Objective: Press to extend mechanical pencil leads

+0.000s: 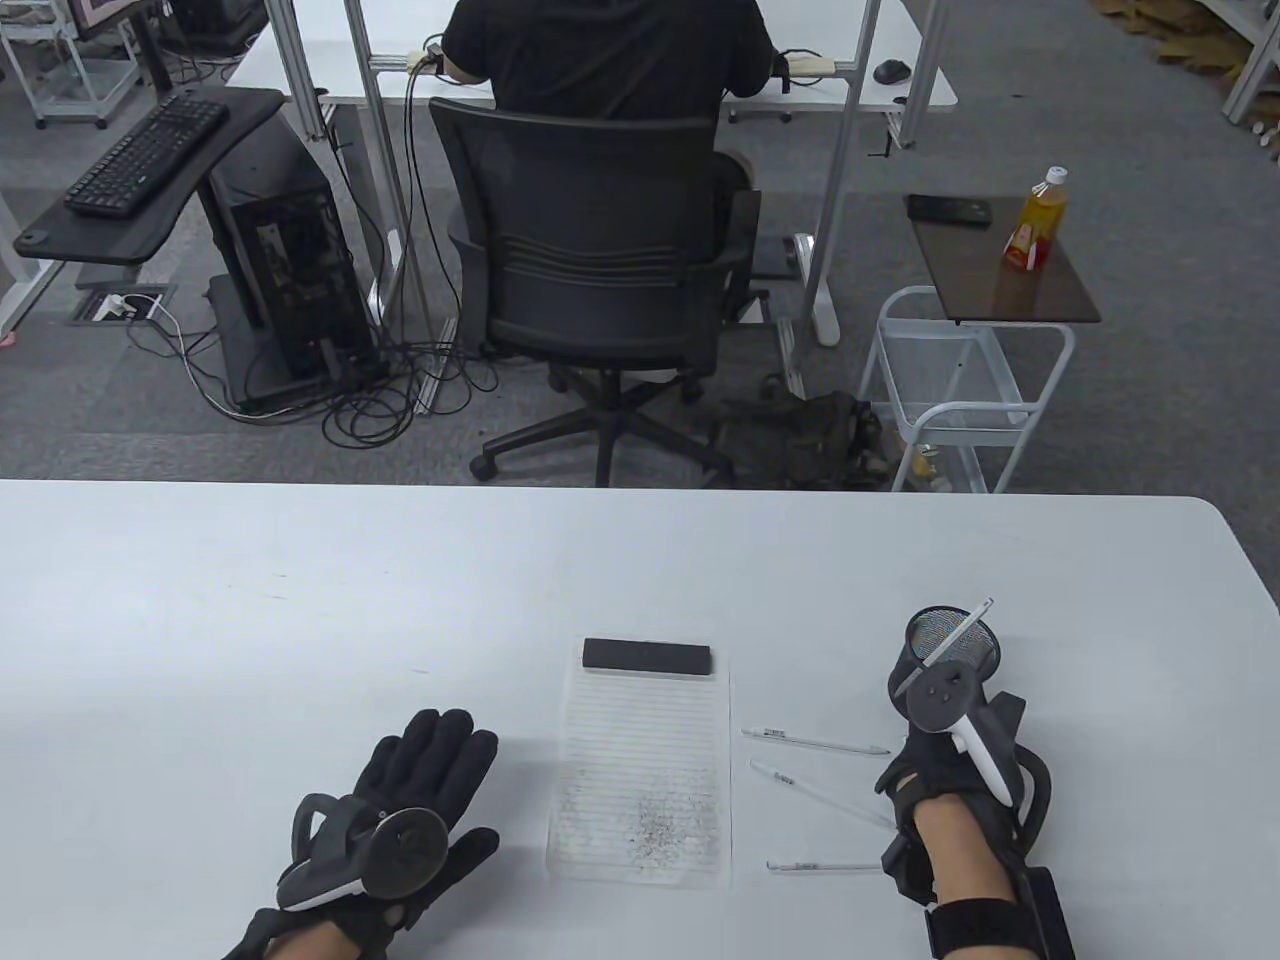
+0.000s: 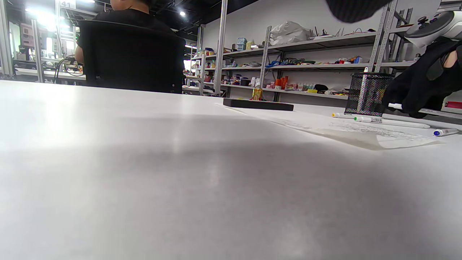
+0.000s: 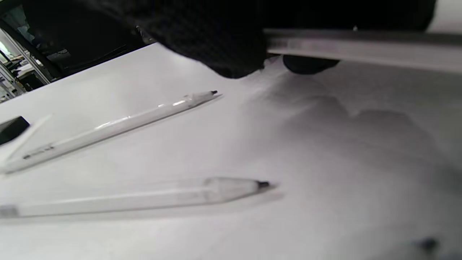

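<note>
1. We cannot see the right hand [image 1: 925,790] fingers; its tracker [image 1: 950,700] covers them.
2. The pencil [image 3: 361,45] in its grip is blurred and cut off at the right wrist view's edge.
3. The mesh cup [image 1: 952,640] is partly hidden.

Lined paper [image 1: 640,760] (scribbled), black bar [image 1: 648,655], chair [image 1: 600,270]

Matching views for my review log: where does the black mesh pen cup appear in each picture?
Table view: mesh pen cup at right, beyond the right hand, one pencil leaning in it.
Left wrist view: at right, beside that hand.
Right wrist view: not in it.
Shared landmark: the black bar on the paper's far end.
</note>
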Demonstrator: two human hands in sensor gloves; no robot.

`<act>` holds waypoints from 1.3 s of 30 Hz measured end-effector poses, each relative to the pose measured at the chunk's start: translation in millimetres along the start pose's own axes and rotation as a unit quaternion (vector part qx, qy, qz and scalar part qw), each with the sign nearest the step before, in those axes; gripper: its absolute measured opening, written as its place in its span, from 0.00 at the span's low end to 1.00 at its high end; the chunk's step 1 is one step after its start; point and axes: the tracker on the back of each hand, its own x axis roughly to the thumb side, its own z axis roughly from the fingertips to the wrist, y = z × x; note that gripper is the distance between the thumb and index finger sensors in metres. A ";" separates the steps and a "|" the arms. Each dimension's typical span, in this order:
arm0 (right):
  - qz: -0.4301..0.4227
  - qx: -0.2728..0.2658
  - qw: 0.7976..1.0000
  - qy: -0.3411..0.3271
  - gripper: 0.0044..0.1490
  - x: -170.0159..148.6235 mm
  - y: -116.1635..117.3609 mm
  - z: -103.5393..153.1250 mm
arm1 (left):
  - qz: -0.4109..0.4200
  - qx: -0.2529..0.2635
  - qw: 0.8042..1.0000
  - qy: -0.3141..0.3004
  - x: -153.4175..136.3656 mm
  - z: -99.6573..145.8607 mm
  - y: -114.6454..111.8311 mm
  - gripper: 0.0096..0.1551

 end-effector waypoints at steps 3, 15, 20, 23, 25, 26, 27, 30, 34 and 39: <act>0.015 -0.007 1.000 0.013 0.41 -0.5 3.2 -3.8 | -0.003 -0.004 1.000 0.000 -0.5 -0.6 -1.2 0.52; 0.049 -0.031 0.998 0.009 0.37 -1.3 10.8 -11.1 | -0.005 -0.009 1.000 0.003 -1.9 -1.0 -1.5 0.53; 0.049 -0.030 0.998 0.006 0.36 -1.4 10.5 -12.4 | -0.005 -0.011 1.000 0.004 -1.6 -1.0 -1.7 0.53; 0.047 -0.032 0.998 -0.002 0.35 -2.7 10.0 -12.6 | -0.003 -0.013 1.000 0.005 -1.9 -1.1 -2.0 0.53; 0.045 -0.034 0.998 -0.006 0.35 -3.8 9.8 -12.8 | -0.004 -0.014 1.000 0.005 -1.9 -1.2 -2.0 0.53; 0.044 -0.034 0.998 -0.008 0.35 -4.3 9.8 -12.8 | -0.004 -0.015 1.000 0.005 -2.0 -1.2 -2.0 0.53; 0.044 -0.035 0.998 -0.009 0.35 -4.8 9.8 -13.1 | -0.004 -0.015 1.000 0.005 -2.0 -1.3 -1.9 0.53; 0.042 -0.037 0.998 -0.011 0.34 -5.9 9.8 -13.2 | -0.004 -0.015 1.000 0.005 -2.2 -1.4 -1.7 0.53; 0.043 -0.046 0.998 -0.020 0.33 -7.4 9.8 -13.6 | -0.004 -0.014 1.000 0.005 -2.3 -1.7 -1.5 0.53; 0.038 -0.045 0.998 -0.020 0.33 -9.2 10.4 -13.2 | -0.004 -0.014 1.000 0.005 -2.3 -2.0 -1.4 0.53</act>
